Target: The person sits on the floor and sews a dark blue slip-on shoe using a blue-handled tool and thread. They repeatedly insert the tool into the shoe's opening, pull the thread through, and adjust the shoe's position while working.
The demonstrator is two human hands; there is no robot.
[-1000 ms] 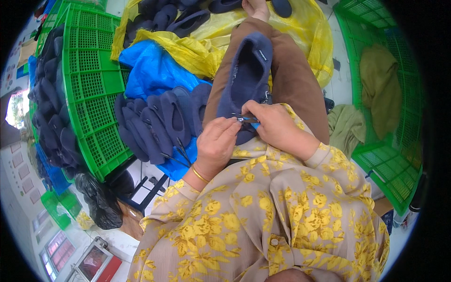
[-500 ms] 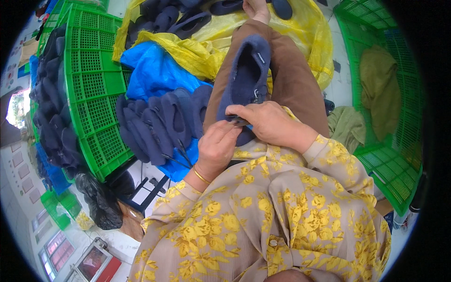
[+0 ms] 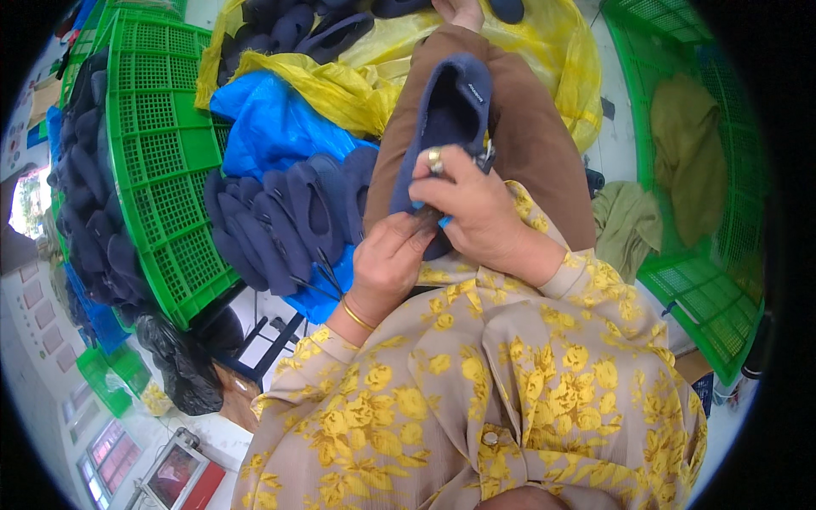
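Note:
A navy fabric slip-on shoe [image 3: 412, 174] lies lengthwise on my brown-trousered lap, its opening away from me and the near end under my hands. My left hand [image 3: 387, 259] is closed in a pinch on a dark edge of the shoe's near end. My right hand [image 3: 472, 208], with a gold ring, curls over the shoe just beside the left fingertips. In its closed fingers is a small tool [image 3: 486, 157] with a dark metallic end and bits of blue; the palm hides most of it, so its kind is unclear.
Several navy shoes [image 3: 276, 225] stand packed on blue sheeting [image 3: 263, 115] to the left, beside a green crate [image 3: 161, 153]. More shoes lie on a yellow sack [image 3: 552, 76] ahead. Another green crate [image 3: 705, 314] and an olive cloth [image 3: 629, 225] are on the right.
My right hand has turned over and curled, shifting a little up and left across the shoe. Blue parts of the tool now show. My left hand keeps its pinch nearly in place.

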